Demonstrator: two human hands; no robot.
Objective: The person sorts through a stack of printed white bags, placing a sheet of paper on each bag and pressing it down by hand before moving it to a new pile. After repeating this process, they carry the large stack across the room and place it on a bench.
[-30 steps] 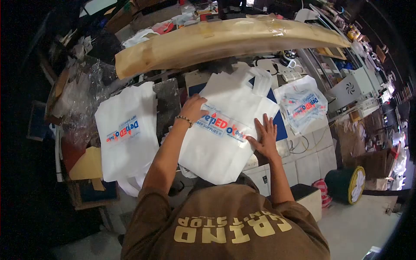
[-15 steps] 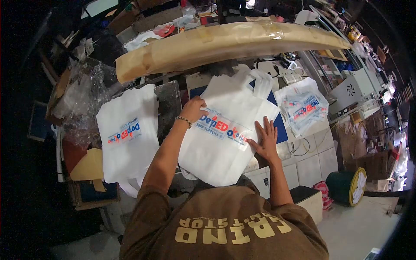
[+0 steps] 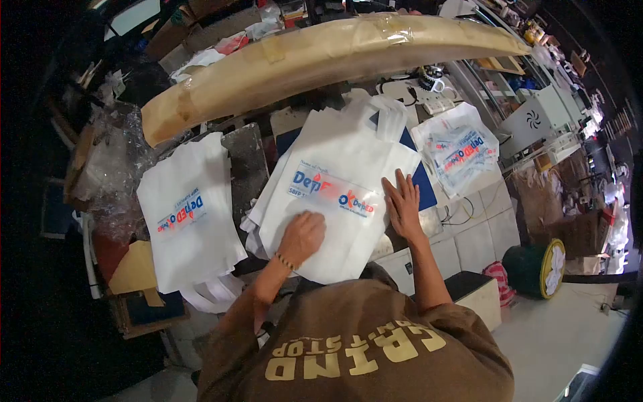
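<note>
From where I stand, the white bag point(image 3: 341, 251) lies flat on the worktable, right in front of the person in the brown T-shirt point(image 3: 382, 308). It looks soft and matte, slightly rumpled, and sits at a slant with its pale handles point(image 3: 390, 117) at the far end. Across its middle runs a blue and red print point(image 3: 331, 191) reading "DepED", with "OK" beside it and small blue lettering above and below. A faint rectangular sheen surrounds the letters, and the red part near the centre is blurred. More white layers show along the bag's left edge, and a dark blue board point(image 3: 423, 184) shows from under its right side.

The left hand point(image 3: 303, 238), with a beaded bracelet point(image 3: 287, 261) at the wrist, is over the bag just below the print. Its fingers are curled inward and blurred; I can't tell whether they pinch anything. The right hand point(image 3: 404, 204) lies flat against the bag's right edge, fingers extended and somewhat spread, thumb apart.

To the left is a stack of white bags point(image 3: 191, 248) with the same kind of print. On the right lies a pile of printed clear pieces point(image 3: 465, 151) on white material, and beyond the bag stretches a long brown wrapped parcel point(image 3: 321, 57).
</note>
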